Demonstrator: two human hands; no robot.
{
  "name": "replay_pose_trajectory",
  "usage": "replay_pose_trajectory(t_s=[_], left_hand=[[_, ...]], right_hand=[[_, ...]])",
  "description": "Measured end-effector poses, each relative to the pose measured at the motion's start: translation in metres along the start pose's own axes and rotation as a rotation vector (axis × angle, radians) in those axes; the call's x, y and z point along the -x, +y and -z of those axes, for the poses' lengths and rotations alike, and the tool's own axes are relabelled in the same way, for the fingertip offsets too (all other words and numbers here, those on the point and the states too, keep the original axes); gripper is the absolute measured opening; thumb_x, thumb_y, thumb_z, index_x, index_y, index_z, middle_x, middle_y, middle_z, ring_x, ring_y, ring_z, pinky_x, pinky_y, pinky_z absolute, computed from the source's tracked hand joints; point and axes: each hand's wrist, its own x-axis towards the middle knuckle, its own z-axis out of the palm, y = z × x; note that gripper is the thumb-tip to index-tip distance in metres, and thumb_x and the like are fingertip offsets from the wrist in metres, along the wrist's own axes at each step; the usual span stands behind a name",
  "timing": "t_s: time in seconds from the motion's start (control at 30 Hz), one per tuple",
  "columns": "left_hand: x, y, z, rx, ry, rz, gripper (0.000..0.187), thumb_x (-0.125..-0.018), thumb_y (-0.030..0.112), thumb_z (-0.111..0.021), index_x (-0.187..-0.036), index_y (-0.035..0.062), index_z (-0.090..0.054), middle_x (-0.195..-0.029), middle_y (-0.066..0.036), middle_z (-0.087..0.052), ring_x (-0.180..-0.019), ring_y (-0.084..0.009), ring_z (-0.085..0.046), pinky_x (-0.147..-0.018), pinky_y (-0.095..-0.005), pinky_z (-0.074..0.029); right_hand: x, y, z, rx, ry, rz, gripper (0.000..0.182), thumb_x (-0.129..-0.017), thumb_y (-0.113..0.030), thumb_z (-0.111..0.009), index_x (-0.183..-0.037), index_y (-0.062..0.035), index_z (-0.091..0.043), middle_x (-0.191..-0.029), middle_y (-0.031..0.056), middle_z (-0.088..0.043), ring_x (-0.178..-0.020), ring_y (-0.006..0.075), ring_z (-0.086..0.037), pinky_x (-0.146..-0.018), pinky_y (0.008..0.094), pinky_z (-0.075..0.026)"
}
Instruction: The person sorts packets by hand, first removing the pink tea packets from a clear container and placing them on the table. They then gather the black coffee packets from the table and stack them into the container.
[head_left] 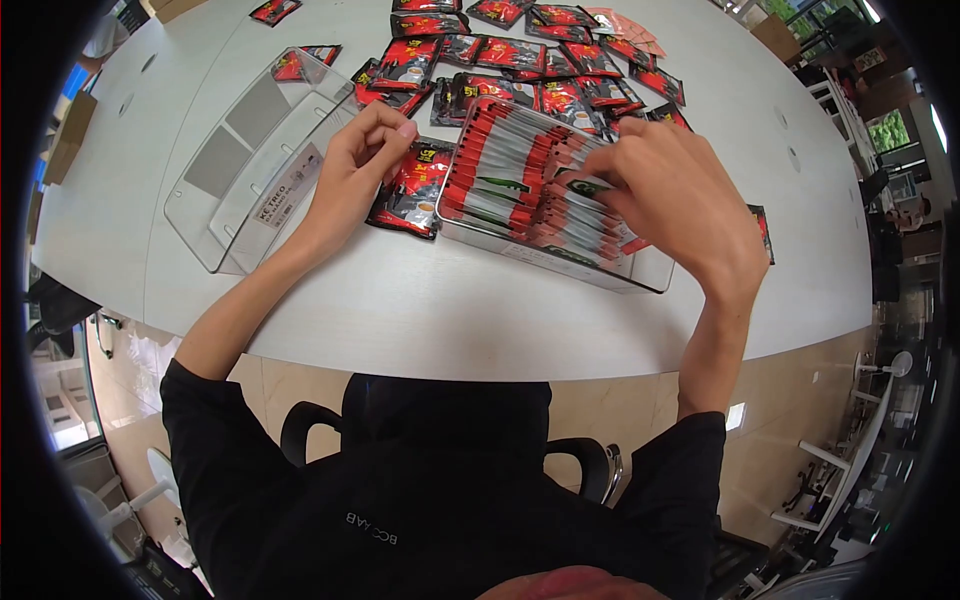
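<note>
My right hand (680, 190) reaches into a clear plastic box (590, 278), its fingers closed on a slim red and grey sachet (585, 185) among the rows there. Upright sachets (500, 165) fill the left side of this box tightly; those on the right lean more loosely. My left hand (362, 150) hovers left of the box with curled fingers and the thumb close to them. Whatever it may pinch is too small to make out. Just beside that hand lies a red and black coffee packet (415, 195), partly under the fingertips.
A second clear plastic box (235, 205) with a printed label sits on the left of the white table (350, 320). Several red and black packets (510, 52) are spread behind the filled box. Pale orange sachets (628, 32) lie at the back. A black chair (575, 465) is below.
</note>
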Motion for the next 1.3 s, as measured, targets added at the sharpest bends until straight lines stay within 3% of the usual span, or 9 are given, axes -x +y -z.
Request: replay_pose_trajectory(t_s=[0.17,0.47,0.77,0.87,0.97,1.17,1.23,1.27,1.3], left_hand=[[0.001,0.003,0.0,-0.016,-0.033,0.035,0.016,-0.102,0.023,-0.057,-0.095,0.0088,-0.056,-0.071,0.007,-0.048,-0.066,-0.0014,-0.041,-0.063,-0.0201,-0.033],[0.001,0.004,-0.001,-0.031,-0.029,0.027,0.016,-0.102,0.022,-0.056,-0.095,0.0084,-0.056,-0.072,0.007,-0.048,-0.067,-0.002,-0.04,-0.063,-0.0205,-0.033],[0.002,0.003,-0.001,-0.01,-0.034,0.037,0.016,-0.102,0.023,-0.056,-0.095,0.0087,-0.056,-0.071,0.007,-0.048,-0.066,-0.0021,-0.04,-0.063,-0.0207,-0.032],[0.001,0.003,-0.001,-0.012,-0.038,0.024,0.017,-0.102,0.024,-0.056,-0.094,0.0088,-0.056,-0.071,0.007,-0.048,-0.066,-0.0021,-0.04,-0.063,-0.0206,-0.032],[0.001,0.003,-0.001,-0.014,-0.036,0.027,0.018,-0.102,0.025,-0.056,-0.094,0.0088,-0.056,-0.071,0.007,-0.048,-0.066,-0.002,-0.04,-0.063,-0.0206,-0.032],[0.001,0.004,-0.001,-0.004,-0.034,0.031,0.018,-0.102,0.025,-0.057,-0.094,0.0086,-0.056,-0.071,0.007,-0.047,-0.066,-0.0026,-0.039,-0.063,-0.0207,-0.032],[0.001,0.004,0.0,0.005,-0.03,0.034,0.018,-0.102,0.024,-0.057,-0.094,0.0085,-0.056,-0.071,0.007,-0.048,-0.066,-0.0028,-0.039,-0.064,-0.0207,-0.032],[0.001,0.003,0.0,0.016,-0.03,0.039,0.017,-0.102,0.024,-0.057,-0.094,0.0084,-0.056,-0.072,0.007,-0.048,-0.066,-0.0029,-0.039,-0.064,-0.0206,-0.032],[0.001,0.003,0.001,0.013,-0.035,0.045,0.017,-0.102,0.024,-0.057,-0.094,0.0084,-0.056,-0.072,0.007,-0.048,-0.066,-0.0029,-0.039,-0.064,-0.0206,-0.032]], right_hand=[[-0.003,-0.005,0.006,0.038,-0.054,-0.057,0.021,-0.076,-0.008,-0.072,-0.097,-0.0127,-0.077,-0.09,0.008,-0.068,-0.089,0.029,-0.063,-0.079,0.04,-0.049],[-0.011,-0.013,0.007,-0.056,-0.073,-0.018,0.019,-0.086,-0.01,-0.067,-0.102,-0.0127,-0.076,-0.08,0.0092,-0.068,-0.084,0.0277,-0.064,-0.074,0.0404,-0.05],[-0.011,-0.007,-0.002,-0.079,-0.164,-0.078,0.019,-0.086,-0.009,-0.065,-0.102,-0.0094,-0.076,-0.09,0.0134,-0.069,-0.089,0.0312,-0.063,-0.078,0.0436,-0.05],[-0.01,-0.006,-0.001,-0.1,-0.1,-0.042,0.019,-0.085,-0.009,-0.066,-0.102,-0.0101,-0.076,-0.085,0.0115,-0.07,-0.082,0.0315,-0.064,-0.076,0.0425,-0.05],[-0.009,-0.002,0.015,-0.232,-0.222,-0.096,0.018,-0.086,-0.012,-0.069,-0.102,-0.0109,-0.076,-0.078,0.0082,-0.069,-0.066,0.028,-0.063,-0.066,0.0384,-0.049],[-0.004,0.021,0.001,-0.236,0.132,0.058,0.014,-0.087,-0.012,-0.071,-0.099,-0.0132,-0.076,-0.072,0.0065,-0.07,-0.052,0.0204,-0.059,-0.05,0.0324,-0.043],[-0.002,0.023,-0.004,-0.424,0.481,0.023,0.015,-0.083,-0.006,-0.074,-0.097,-0.0105,-0.077,-0.068,0.0034,-0.067,-0.048,0.0127,-0.053,-0.044,0.0274,-0.036],[0.0,0.027,-0.009,-0.429,0.48,0.021,0.015,-0.083,-0.006,-0.074,-0.097,-0.0105,-0.077,-0.068,0.0034,-0.067,-0.048,0.0127,-0.053,-0.044,0.0274,-0.036],[0.003,0.032,-0.015,-0.406,0.682,-0.013,0.016,-0.082,-0.004,-0.076,-0.097,-0.0087,-0.077,-0.067,0.0024,-0.066,-0.049,0.0098,-0.051,-0.044,0.025,-0.035]])
